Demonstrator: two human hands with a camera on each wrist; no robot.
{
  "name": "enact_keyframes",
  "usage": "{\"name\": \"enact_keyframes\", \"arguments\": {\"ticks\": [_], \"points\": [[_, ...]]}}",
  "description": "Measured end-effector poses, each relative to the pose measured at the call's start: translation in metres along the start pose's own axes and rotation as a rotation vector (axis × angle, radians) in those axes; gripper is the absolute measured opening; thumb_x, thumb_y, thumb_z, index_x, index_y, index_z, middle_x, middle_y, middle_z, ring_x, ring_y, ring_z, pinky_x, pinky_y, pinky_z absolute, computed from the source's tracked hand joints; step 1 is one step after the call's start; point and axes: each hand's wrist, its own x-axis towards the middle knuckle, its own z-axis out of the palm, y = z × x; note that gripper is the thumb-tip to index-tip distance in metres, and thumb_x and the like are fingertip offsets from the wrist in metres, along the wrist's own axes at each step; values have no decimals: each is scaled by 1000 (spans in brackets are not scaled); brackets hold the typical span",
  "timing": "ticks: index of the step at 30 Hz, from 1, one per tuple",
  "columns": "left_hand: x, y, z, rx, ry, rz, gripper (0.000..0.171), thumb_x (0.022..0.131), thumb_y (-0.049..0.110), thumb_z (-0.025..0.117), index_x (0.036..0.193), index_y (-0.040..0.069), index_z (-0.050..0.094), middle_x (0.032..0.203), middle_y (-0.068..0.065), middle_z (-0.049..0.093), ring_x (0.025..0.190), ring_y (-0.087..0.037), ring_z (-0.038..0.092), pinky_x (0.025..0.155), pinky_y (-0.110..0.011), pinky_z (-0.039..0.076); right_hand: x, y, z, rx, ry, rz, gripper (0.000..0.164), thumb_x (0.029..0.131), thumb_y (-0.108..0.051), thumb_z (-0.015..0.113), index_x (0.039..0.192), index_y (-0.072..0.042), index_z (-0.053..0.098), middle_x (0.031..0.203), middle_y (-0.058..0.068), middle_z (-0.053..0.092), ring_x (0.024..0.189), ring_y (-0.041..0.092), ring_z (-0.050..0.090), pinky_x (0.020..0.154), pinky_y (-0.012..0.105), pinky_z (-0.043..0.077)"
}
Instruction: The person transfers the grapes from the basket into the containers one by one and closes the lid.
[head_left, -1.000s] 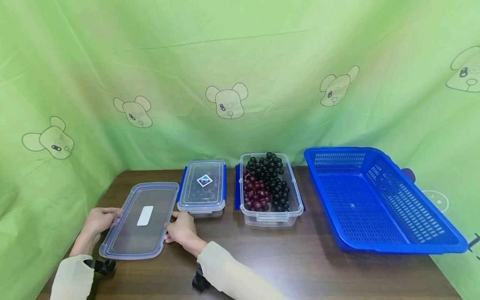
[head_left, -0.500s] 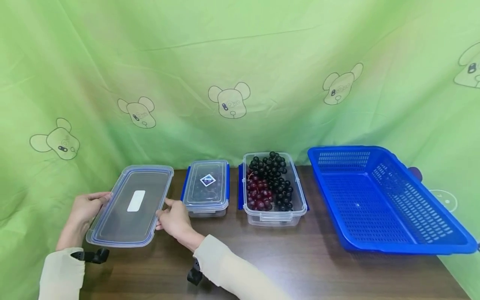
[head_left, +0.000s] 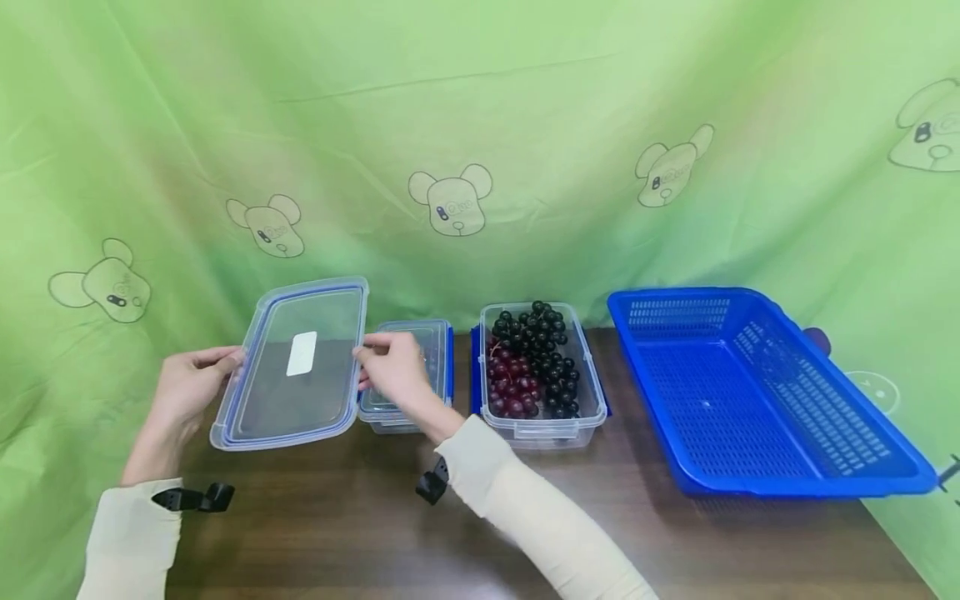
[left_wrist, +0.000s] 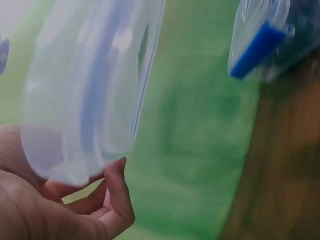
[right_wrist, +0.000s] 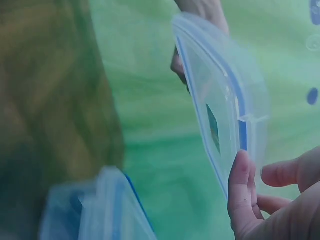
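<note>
A clear plastic lid [head_left: 322, 408] with a blue seal line and a white label is held up off the table, tilted, its far edge higher. My left hand [head_left: 187, 387] pinches its left edge between thumb and fingers. On the opposite edge, my right hand [head_left: 401, 371] pinches the rim, in front of a smaller lidded container [head_left: 412, 408] with blue side clips. In the right wrist view the lid [right_wrist: 220, 100] stands between both hands. To the right, an uncovered clear container [head_left: 536, 433] holds dark red grapes [head_left: 512, 385] and black grapes [head_left: 551, 354].
A large blue perforated basket [head_left: 675, 475] stands at the right of the brown table [head_left: 360, 533]. A green curtain [head_left: 525, 100] with mouse drawings hangs close behind and at both sides. Black camera mounts [head_left: 431, 483] sit on the wrists.
Both hands have raised the lid from near the table and tilted it more upright. It first shifted left, then right, and now partly overlaps the smaller container.
</note>
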Motion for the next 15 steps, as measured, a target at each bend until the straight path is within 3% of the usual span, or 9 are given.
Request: {"name": "enact_keyframes", "arguments": {"ticks": [3, 6, 12, 15], "points": [[-3, 13, 17, 26, 4, 27, 27, 104, 18, 67, 126, 4, 73, 73, 27, 68, 70, 7, 65, 67, -13, 59, 2, -9, -23, -13, 3, -6, 27, 99, -5, 68, 124, 6, 73, 95, 22, 76, 56, 9, 64, 62, 31, 66], [-6, 26, 33, 17, -22, 58, 45, 105, 16, 64, 139, -13, 59, 75, 28, 67, 72, 7, 65, 70, -12, 60, 4, -15, -45, -12, 15, 2, 25, 99, -5, 68, 122, 7, 73, 96, 23, 76, 58, 10, 64, 62, 30, 66], [-15, 49, 67, -56, -68, 110, 43, 105, 12, 63, 138, -15, 59, 79, 25, 68, 77, 6, 69, 76, -14, 62, 3, -24, -95, -25, 47, 11, 23, 99, -4, 68, 118, 8, 73, 82, 8, 70, 59, 11, 65, 60, 25, 63], [-18, 62, 86, -91, -84, 124, 43, 104, 13, 65, 136, -15, 61, 81, 21, 69, 78, 4, 70, 78, -16, 63, 1, -29, -121, -47, 56, 19, 22, 100, -4, 66, 117, 9, 73, 82, 7, 71, 60, 12, 65, 61, 24, 63]]}}
